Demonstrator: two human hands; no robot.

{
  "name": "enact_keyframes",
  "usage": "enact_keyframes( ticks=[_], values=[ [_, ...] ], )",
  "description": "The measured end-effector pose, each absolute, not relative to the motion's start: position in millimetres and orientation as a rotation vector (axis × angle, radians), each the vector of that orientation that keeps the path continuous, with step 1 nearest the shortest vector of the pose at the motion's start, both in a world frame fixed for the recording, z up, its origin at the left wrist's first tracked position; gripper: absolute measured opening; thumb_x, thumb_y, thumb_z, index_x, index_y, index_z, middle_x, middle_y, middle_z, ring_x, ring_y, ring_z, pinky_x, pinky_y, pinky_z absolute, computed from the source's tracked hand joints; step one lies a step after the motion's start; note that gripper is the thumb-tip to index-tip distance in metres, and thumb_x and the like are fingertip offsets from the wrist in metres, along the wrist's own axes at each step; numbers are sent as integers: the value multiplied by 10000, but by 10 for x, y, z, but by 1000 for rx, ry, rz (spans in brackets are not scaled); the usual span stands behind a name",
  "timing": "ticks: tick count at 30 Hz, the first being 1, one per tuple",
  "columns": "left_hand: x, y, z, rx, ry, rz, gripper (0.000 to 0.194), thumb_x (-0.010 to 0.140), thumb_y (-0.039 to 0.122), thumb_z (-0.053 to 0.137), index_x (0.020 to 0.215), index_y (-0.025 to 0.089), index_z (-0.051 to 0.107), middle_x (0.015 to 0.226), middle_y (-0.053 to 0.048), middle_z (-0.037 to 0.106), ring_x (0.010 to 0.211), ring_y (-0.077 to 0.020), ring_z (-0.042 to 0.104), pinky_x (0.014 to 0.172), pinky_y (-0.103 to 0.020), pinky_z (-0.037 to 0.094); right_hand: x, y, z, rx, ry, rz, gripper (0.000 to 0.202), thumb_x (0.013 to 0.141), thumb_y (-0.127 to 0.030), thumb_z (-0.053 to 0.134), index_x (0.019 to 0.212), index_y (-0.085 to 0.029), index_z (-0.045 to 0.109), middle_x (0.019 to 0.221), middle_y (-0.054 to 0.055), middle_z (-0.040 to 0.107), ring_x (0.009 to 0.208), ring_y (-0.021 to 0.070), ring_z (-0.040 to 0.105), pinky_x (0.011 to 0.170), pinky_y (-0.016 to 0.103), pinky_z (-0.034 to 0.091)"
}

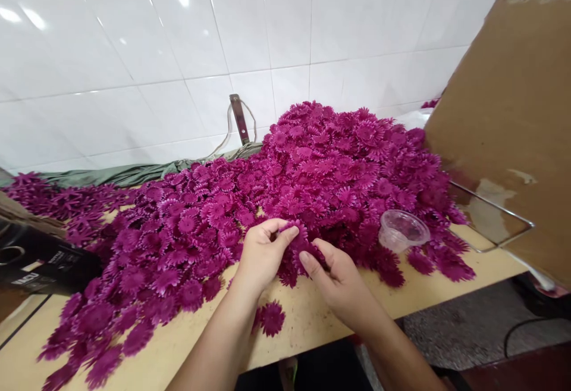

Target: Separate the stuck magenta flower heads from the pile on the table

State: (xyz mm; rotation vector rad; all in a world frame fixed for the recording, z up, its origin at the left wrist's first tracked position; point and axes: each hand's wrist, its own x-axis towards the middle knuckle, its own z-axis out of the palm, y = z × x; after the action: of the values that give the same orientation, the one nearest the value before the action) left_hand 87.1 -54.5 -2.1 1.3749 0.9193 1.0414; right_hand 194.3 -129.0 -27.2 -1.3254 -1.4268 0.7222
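Between my two hands is a purple artificial flower head (295,248), pinched from both sides at the near edge of a large heap. My left hand (267,248) grips its left side with thumb and fingers together. On the other side my right hand (332,269) closes thumb and fingertips on the petals. Whether one layer or several are held there cannot be made out. A loose purple flower (272,318) lies on the table just below my left hand. The heap of purple flowers (339,159) rises right behind both hands.
A clear plastic cup (404,230) rests against the heap at right. Beyond it stand a bent metal wire frame (495,206) and a cardboard sheet (513,117). A black box (44,260) is at left. Green cloth (116,175) runs along the tiled wall. The wooden table (307,325) ends nearby.
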Motion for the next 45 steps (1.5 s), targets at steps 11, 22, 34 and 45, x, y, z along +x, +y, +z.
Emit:
enact_keyframes(
  ticks=[11,22,34,45],
  values=[
    [663,-15,94,1228,1240,1586,237,702,307,584,532,182,475,425,88,393,432,-76,354,482,-204,313,1876,-1612,-144,-1161,-1880,511,292,870,-252,423,587,-211,481,595,-11,484,589,113,470,570,226,392],
    [914,-410,-147,1540,965,941,251,643,335,628,495,170,512,482,52,465,490,-96,410,499,-215,332,2056,-1189,-180,-1273,-1508,510,121,787,-221,534,798,-220,655,1052,85,552,1032,211,505,910,378,395],
    [852,-419,-164,1493,874,906,575,582,728,505,436,196,342,425,69,282,417,-67,236,406,-216,204,2032,-1080,-222,-1159,-1221,798,178,754,-326,566,688,-169,621,682,16,567,664,135,537,640,257,453],
    [759,-227,-87,1841,1106,1180,166,670,284,616,798,185,653,906,-56,634,910,-194,550,868,-329,384,2316,-1208,-335,-1137,-1150,621,150,767,-337,586,728,-196,619,823,39,580,795,154,559,711,263,464]
  ],
)
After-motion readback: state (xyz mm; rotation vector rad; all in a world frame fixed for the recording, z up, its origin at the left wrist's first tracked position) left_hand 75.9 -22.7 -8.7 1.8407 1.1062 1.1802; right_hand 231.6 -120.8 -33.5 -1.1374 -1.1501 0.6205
